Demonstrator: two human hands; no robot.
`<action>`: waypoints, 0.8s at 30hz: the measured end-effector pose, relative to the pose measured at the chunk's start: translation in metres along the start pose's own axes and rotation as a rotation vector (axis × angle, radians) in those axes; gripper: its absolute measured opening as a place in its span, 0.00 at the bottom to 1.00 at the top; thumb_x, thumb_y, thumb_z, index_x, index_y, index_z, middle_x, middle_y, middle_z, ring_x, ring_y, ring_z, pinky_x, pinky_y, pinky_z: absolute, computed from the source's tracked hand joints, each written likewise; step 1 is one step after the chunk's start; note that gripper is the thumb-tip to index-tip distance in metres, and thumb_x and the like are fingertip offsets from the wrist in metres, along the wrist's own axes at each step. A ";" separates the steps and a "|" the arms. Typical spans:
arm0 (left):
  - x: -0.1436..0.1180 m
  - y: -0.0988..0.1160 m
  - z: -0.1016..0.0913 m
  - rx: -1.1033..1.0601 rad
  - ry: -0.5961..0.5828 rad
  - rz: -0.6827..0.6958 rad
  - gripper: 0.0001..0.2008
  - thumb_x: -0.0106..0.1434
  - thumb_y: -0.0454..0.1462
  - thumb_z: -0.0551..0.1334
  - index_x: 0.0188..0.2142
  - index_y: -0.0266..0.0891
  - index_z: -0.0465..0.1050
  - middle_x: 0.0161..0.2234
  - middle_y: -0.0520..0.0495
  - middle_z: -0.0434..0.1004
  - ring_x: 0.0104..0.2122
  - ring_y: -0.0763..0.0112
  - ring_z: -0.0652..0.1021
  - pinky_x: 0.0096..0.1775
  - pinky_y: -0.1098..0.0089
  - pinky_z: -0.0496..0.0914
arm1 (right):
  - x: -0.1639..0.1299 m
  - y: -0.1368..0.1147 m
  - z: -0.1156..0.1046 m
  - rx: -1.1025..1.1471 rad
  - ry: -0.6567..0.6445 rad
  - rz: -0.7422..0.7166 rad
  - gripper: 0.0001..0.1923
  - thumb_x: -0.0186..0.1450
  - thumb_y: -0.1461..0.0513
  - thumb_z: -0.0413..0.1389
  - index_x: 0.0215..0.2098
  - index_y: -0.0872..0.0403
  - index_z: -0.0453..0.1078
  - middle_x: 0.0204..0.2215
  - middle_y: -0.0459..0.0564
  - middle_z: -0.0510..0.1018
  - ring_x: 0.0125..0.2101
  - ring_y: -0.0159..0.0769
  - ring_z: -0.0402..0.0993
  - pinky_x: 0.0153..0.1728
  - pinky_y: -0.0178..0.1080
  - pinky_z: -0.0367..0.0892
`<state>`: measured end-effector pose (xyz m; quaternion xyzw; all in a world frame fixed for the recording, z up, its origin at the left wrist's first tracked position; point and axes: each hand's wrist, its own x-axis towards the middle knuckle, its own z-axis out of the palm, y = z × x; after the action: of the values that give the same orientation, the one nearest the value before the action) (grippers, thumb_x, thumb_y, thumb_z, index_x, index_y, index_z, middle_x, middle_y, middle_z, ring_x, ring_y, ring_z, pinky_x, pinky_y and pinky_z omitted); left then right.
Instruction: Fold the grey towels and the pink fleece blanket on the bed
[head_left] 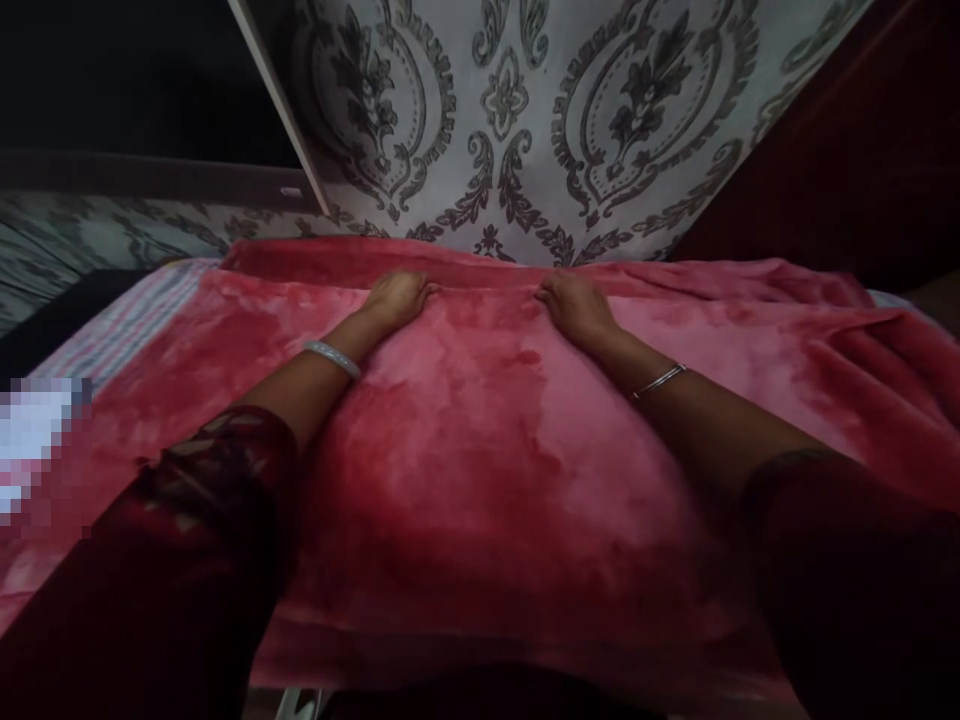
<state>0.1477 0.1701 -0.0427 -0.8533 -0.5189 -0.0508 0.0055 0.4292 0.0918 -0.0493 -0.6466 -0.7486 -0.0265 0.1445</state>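
- Dark red sleeves (202, 520) fill the near edge at seven and five o'clock, both forearms stretched away from the camera toward twelve.
- Spread across almost the whole view, the red plush blanket (480, 480) lies on a bed; its middle is fairly smooth, while at three o'clock it is bunched in loose folds, so, as I judge it, the spreading is largely done and that side is left to flatten.
- At twelve o'clock the patterned wall (525, 110) rises just behind the blanket's far edge.
- A striped sheet (127, 320) shows bare at ten o'clock, beside the blanket.
- Her left hand (397, 297), at eleven o'clock, rests palm down on the blanket's far fold, fingers curled over the ridge; whether they pinch the cloth I cannot tell.
- Her right hand (574, 305), at one o'clock, lies likewise, knuckles up, fingers bent into the fold, grip unclear.
- A bangle (332, 358) circles the left wrist, a thinner one (658, 381) the right.
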 end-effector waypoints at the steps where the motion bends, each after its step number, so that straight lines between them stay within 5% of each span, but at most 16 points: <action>1: 0.001 0.001 0.001 0.007 0.004 -0.022 0.23 0.72 0.45 0.47 0.50 0.34 0.75 0.47 0.35 0.79 0.48 0.53 0.77 0.48 0.61 0.68 | 0.002 0.001 0.001 0.001 0.005 0.015 0.16 0.73 0.60 0.45 0.43 0.58 0.73 0.43 0.58 0.76 0.42 0.45 0.70 0.41 0.41 0.62; 10: 0.005 -0.003 0.005 -0.070 -0.039 -0.020 0.24 0.72 0.46 0.46 0.46 0.35 0.77 0.45 0.38 0.80 0.46 0.60 0.77 0.48 0.65 0.68 | 0.011 0.013 0.017 0.070 -0.070 -0.017 0.17 0.72 0.58 0.45 0.44 0.58 0.73 0.40 0.59 0.78 0.41 0.46 0.71 0.42 0.43 0.64; 13: 0.000 -0.012 -0.002 -0.071 -0.058 0.010 0.26 0.72 0.48 0.46 0.48 0.33 0.76 0.46 0.38 0.79 0.47 0.58 0.76 0.48 0.63 0.67 | -0.003 0.010 0.013 0.038 -0.040 -0.102 0.23 0.73 0.53 0.45 0.56 0.58 0.70 0.51 0.62 0.75 0.50 0.51 0.68 0.49 0.49 0.62; 17: -0.005 -0.029 -0.003 0.019 -0.095 -0.067 0.27 0.71 0.50 0.47 0.48 0.33 0.77 0.45 0.37 0.79 0.50 0.54 0.76 0.52 0.59 0.66 | -0.030 0.008 0.013 -0.028 -0.112 -0.234 0.32 0.73 0.45 0.42 0.69 0.48 0.54 0.67 0.57 0.59 0.64 0.56 0.55 0.59 0.60 0.52; 24: -0.002 -0.034 0.008 0.068 -0.060 -0.153 0.30 0.72 0.50 0.43 0.49 0.32 0.77 0.49 0.32 0.78 0.52 0.50 0.75 0.53 0.57 0.65 | -0.042 0.011 0.022 -0.032 -0.112 -0.188 0.32 0.74 0.45 0.38 0.71 0.47 0.50 0.70 0.54 0.54 0.68 0.51 0.48 0.62 0.59 0.48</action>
<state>0.1175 0.1840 -0.0526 -0.8117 -0.5838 -0.0080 0.0150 0.4411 0.0584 -0.0824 -0.5761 -0.8123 -0.0157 0.0892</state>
